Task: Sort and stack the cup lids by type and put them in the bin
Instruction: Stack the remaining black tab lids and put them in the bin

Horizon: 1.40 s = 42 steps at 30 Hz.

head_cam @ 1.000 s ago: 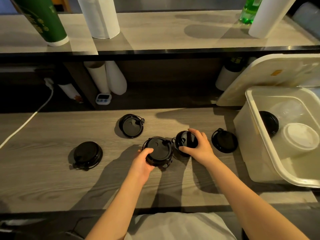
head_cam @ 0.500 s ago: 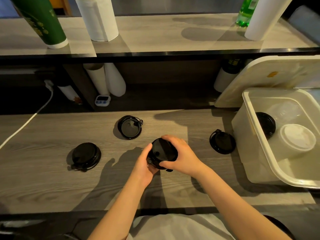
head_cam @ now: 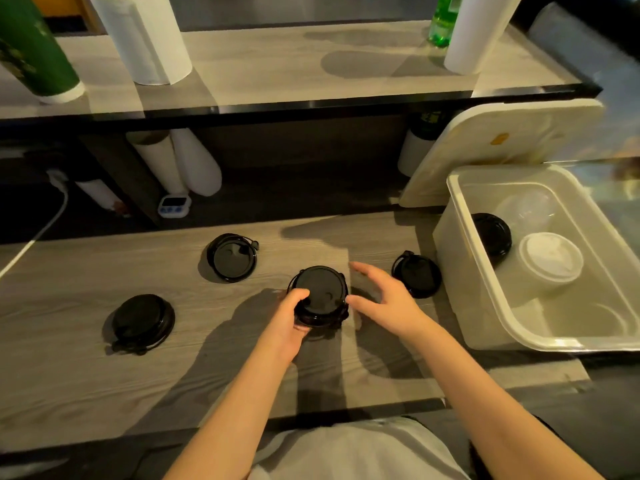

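Note:
My left hand (head_cam: 290, 318) grips a stack of black cup lids (head_cam: 321, 295) at the counter's middle, thumb on top. My right hand (head_cam: 382, 298) hovers just right of the stack, fingers spread and holding nothing. Three more black lids lie loose: one upside down (head_cam: 232, 258) behind the stack, one (head_cam: 142, 322) at the left, one (head_cam: 417, 274) close to the bin. The white plastic bin (head_cam: 460, 271) at the right holds a black lid (head_cam: 493, 233), a white lid (head_cam: 550, 259) and clear lids (head_cam: 528, 206).
The bin's white cover (head_cam: 495, 147) leans behind it. A raised shelf carries paper rolls (head_cam: 145, 39), a green cup stack (head_cam: 31, 53) and a green bottle (head_cam: 441, 22). Under the shelf are white cup stacks (head_cam: 183, 164), a small timer (head_cam: 174, 204) and a white cable (head_cam: 41, 230).
My right hand set its lid onto the stack in my left hand, then let go and moved off to the right with fingers spread. The left hand keeps hold of the stack.

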Each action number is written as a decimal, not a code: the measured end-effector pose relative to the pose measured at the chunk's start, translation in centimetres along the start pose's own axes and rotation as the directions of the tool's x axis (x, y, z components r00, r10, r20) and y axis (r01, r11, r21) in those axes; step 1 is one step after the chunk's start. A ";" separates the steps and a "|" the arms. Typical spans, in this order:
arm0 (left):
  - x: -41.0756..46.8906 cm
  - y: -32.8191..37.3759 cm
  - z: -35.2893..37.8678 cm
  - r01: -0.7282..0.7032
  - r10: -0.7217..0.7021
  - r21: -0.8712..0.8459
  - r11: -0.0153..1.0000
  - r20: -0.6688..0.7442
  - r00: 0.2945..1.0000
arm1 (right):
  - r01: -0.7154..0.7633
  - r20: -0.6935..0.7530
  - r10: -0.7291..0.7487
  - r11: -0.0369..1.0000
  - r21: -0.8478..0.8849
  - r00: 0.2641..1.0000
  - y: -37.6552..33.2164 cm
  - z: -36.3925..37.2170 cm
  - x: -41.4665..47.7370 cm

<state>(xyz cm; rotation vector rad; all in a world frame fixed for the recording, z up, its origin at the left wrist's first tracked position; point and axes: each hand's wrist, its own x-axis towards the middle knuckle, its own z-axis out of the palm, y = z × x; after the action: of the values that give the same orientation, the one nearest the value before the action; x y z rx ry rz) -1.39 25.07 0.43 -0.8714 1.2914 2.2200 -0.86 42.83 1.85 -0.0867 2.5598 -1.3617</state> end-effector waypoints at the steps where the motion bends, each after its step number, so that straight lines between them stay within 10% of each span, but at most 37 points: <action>1: 0.3 0.2 0.2 0.002 -0.002 0.005 1.000 -0.004 1.000 | -0.032 -0.039 0.030 0.998 -0.059 0.999 0.7 -0.8 0.2; 12: 0.4 0.4 2.5 0.000 0.000 0.009 1.000 0.017 1.000 | -0.457 -0.144 0.438 0.794 -0.400 0.887 7.0 -4.9 4.1; 21: 1.2 0.4 3.3 -0.024 0.023 -0.023 0.999 -0.015 1.000 | -0.346 -0.071 0.364 0.778 -0.525 0.928 8.1 -4.6 4.0; 27: 1.2 0.0 3.6 -0.026 0.025 -0.023 0.999 -0.032 0.999 | -0.370 -0.139 0.345 0.897 -0.243 0.928 6.2 -4.6 4.0; 33: 1.0 -0.2 4.1 -0.006 0.002 -0.041 0.999 -0.093 0.996 | -0.067 -0.176 0.086 0.992 0.110 0.981 2.2 -3.8 3.6; 42: 0.2 -0.6 6.3 -0.035 0.033 0.050 0.998 0.025 0.999 | 0.163 -0.012 -0.166 0.980 -0.111 0.986 -0.8 -5.1 0.8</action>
<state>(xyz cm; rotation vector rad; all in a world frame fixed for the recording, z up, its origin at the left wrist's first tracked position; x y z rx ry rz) -3.03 30.93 2.26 -0.8076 1.3551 2.2067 -2.94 46.34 5.08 -0.3122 2.6959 -1.2810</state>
